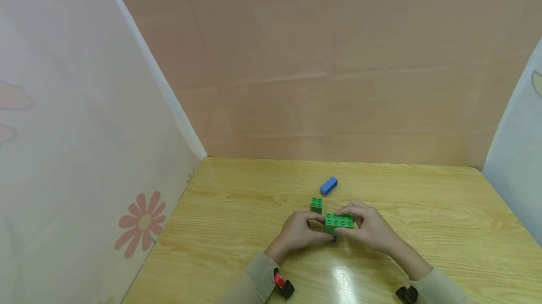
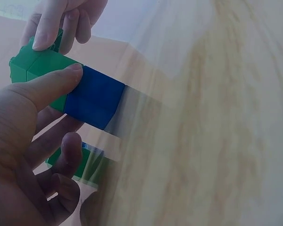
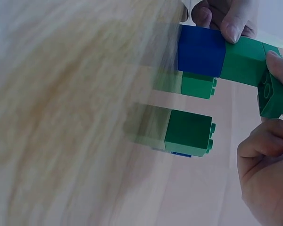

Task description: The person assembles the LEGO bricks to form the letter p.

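In front of me stands a small stack: a blue brick (image 3: 200, 51) at the bottom on the table, a green brick (image 3: 244, 59) above it, and a long green brick (image 1: 338, 220) on top, its studs up and its hollow underside overhanging to one side. My left hand (image 1: 295, 232) pinches the stack between thumb and fingers, the thumb lying along the middle green brick just above the blue one. From the other side my right hand (image 1: 372, 229) holds the long green brick by its edges, fingers at the back and thumb in front.
A small green brick (image 1: 316, 204) with studs up stands on the wooden table (image 1: 245, 196) just beyond my left hand. Farther back lies a narrow blue brick (image 1: 329, 186). Another green brick (image 3: 197, 85) stands close behind the stack. Upright panels border the table.
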`<action>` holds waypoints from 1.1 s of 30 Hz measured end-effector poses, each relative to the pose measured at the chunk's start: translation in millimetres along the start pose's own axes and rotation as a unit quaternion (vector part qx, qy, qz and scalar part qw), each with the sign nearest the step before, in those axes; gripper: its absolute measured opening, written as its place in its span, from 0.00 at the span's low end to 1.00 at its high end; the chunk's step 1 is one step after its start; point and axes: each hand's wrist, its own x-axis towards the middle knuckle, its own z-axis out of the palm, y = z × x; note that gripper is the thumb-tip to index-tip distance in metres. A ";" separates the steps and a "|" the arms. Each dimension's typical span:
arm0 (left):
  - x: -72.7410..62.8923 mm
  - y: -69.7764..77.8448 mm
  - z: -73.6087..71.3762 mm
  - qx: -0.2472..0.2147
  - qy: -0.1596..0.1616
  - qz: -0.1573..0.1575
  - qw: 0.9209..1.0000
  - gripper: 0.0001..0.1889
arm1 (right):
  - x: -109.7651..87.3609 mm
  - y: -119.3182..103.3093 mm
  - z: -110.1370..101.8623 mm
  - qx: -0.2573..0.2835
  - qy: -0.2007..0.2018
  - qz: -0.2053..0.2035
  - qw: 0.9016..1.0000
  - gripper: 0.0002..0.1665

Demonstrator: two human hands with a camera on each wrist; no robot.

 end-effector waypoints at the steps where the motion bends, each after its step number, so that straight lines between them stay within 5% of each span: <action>1: -0.1 -0.2 0.0 -0.001 0.000 0.001 1.000 0.20 | 0.1 0.1 0.2 -0.003 0.000 0.000 1.000 0.22; 19: 0.8 -4.3 2.1 -0.011 0.000 0.004 1.000 0.21 | -2.4 4.4 -0.9 0.005 -0.026 0.006 1.000 0.25; 27: 0.9 -4.1 2.5 -0.012 0.001 -0.002 1.000 0.20 | -3.0 8.4 -8.8 -0.006 -0.036 -0.022 0.999 0.32; 33: 1.0 -4.4 2.9 -0.020 0.001 -0.013 1.000 0.19 | -4.7 17.3 -17.7 -0.002 -0.046 -0.002 0.999 0.38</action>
